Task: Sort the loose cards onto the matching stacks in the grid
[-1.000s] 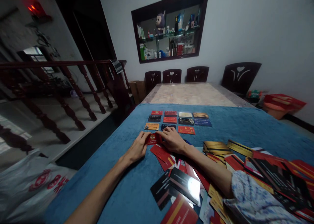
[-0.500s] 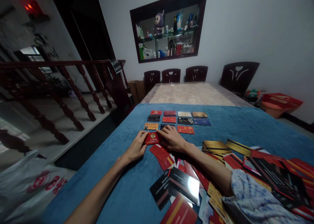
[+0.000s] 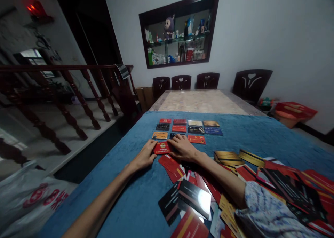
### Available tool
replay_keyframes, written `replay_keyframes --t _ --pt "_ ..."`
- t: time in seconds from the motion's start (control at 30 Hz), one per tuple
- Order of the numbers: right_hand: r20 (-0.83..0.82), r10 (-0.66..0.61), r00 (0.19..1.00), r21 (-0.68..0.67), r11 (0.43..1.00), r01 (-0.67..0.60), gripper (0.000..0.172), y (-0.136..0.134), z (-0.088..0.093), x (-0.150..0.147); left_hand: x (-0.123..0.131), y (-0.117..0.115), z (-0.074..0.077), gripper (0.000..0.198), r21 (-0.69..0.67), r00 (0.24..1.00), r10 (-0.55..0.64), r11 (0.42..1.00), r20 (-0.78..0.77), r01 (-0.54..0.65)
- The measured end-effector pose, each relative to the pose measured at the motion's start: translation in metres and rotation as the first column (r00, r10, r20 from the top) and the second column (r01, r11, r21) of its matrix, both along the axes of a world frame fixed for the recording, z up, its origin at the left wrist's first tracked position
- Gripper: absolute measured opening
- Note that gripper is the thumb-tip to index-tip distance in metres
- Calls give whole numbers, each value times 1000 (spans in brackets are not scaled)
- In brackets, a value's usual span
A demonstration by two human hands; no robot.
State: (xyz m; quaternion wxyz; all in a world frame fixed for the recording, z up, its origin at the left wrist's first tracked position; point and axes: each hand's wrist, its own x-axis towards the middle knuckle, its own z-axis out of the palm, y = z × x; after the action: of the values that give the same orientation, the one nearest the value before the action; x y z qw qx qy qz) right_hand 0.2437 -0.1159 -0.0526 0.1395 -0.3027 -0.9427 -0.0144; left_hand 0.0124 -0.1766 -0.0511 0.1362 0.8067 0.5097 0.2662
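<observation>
A red card (image 3: 162, 148) with a gold round emblem lies between my two hands, just below the lowest row of laid-out cards. My left hand (image 3: 146, 155) grips its left edge between thumb and fingers. From the other side my right hand (image 3: 184, 148) closes on its right edge and covers that end. Beyond them are rows of cards, among them an orange card (image 3: 160, 135), a dark card (image 3: 177, 136) partly behind my right fingers, and a red card (image 3: 196, 139). Under my right forearm spreads a loose heap with black cards (image 3: 194, 196) and red cards (image 3: 172, 166).
More loose cards, gold ones (image 3: 227, 158) among them, pile up at the right on the blue cloth (image 3: 125, 203). The bare marble-like tabletop (image 3: 193, 100) lies beyond. Dark chairs (image 3: 208, 80) line the far side. A white plastic bag (image 3: 28, 199) stands at the lower left.
Both hands stay on the red card with almost no movement. The whole view has shifted very slightly.
</observation>
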Motion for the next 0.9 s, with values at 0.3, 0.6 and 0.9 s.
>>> replay_keyframes --t 0.3,0.6,0.9 --pt "62 -13 998 59 998 9 53 4 7 0 -4 8 3 43 30 994 -63 997 -94 66" --pt "161 -51 986 85 996 37 48 15 34 -2 -1 27 14 43 65 971 -24 997 -236 40" --pt "170 -114 979 71 992 103 44 42 54 -7 0 62 35 41 108 943 7 994 -332 31"
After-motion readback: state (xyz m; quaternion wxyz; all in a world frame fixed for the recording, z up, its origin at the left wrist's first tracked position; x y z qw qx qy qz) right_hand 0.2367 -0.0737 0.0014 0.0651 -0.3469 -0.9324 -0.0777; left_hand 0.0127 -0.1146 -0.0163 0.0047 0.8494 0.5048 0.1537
